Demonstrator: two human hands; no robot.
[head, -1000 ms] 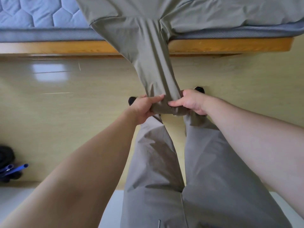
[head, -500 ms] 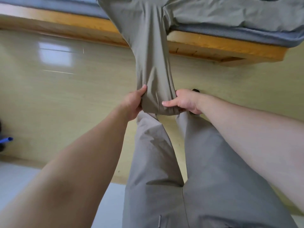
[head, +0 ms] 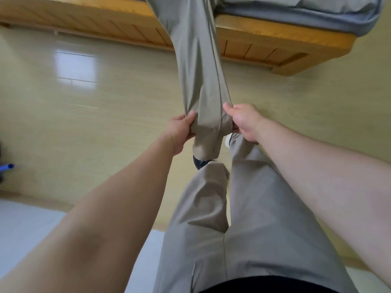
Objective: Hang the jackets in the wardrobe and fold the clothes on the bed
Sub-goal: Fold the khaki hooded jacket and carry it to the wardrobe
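Lengthwise, the olive garment (head: 198, 70) runs from the bed at the top edge down toward the person. Its long axis is nearly upright in the view and leans a little to the right as it comes down. Its upper part lies on the grey mattress (head: 317, 15). A long narrow part, leg or sleeve, I cannot tell which, hangs over the wooden bed frame (head: 254, 45) and is stretched taut above the floor (head: 105, 102). The free end points at the person.

The left hand (head: 179, 132) pinches the left edge of that end with the thumb on top, and the right hand (head: 243, 123) pinches the right edge. Each grip is narrow and closed on cloth, with the end bunched between them and a short flap hanging below.

Under the hands are the person's own beige trousers (head: 254, 208), with a dark shoe (head: 200, 162) just beneath the flap. A blue tube (head: 8, 166) shows at the far left edge.
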